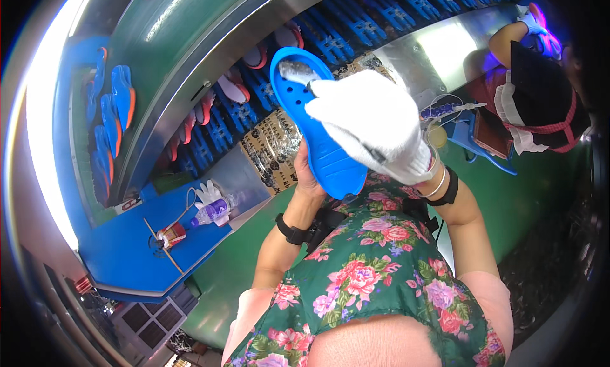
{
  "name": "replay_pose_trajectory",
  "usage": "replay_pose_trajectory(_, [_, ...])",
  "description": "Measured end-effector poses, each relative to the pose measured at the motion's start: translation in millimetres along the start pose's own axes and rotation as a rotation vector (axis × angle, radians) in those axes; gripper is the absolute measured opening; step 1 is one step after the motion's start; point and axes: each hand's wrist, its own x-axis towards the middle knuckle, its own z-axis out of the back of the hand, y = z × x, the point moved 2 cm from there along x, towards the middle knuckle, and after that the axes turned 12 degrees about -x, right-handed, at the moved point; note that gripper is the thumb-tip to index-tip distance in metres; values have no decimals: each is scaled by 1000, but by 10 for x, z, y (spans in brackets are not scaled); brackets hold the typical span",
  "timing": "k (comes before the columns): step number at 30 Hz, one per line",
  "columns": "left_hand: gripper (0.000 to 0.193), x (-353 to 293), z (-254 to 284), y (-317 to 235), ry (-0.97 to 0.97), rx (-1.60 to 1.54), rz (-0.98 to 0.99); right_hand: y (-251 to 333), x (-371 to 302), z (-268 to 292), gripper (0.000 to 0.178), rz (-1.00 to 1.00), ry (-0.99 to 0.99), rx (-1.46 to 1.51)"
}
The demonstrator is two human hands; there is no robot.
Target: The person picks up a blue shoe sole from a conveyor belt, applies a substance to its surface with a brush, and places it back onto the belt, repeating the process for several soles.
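In front of me is a blue shoe sole (330,152), tilted with its toe end pointing up and left. A few small holes show near the toe. My bare left hand (306,171) grips its left edge near the heel, with most fingers hidden underneath. My right hand (372,122), in a white glove, is closed over the sole's upper half. From its fingertips comes what looks like a brush (297,72) with pale bristles, lying against the toe area; its handle is hidden by the glove.
Beyond my hands runs a conveyor (340,42) with blue racks and several shoe parts. More blue soles (122,97) stand at the far left. A blue table (124,253) holds a purple-labelled bottle (213,211), a white glove and a red container (171,235). A co-worker (540,94) is at the right.
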Motion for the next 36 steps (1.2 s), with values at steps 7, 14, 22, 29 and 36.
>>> replay_pose_trajectory(7, [90, -3, 106, -30, 53, -81, -36, 79, -118, -53, 36, -83, 64, 192])
replay_pose_trajectory(14, [89, 115, -81, -80, 126, 10, -90, 85, -127, -139, 30, -113, 42, 122])
replay_pose_trajectory(22, [93, 243, -172, -184, 106, -71, -176, -11, -195, -219, 24, -342, -80, 317])
replay_pose_trajectory(29, [106, 434, -165, -318, 305, -478, -62, -29, -242, -333, 21, -359, 38, 523])
replay_pose_trajectory(36, [99, 489, -300, -376, 332, -511, -86, 92, -374, -357, 22, -111, 72, 216])
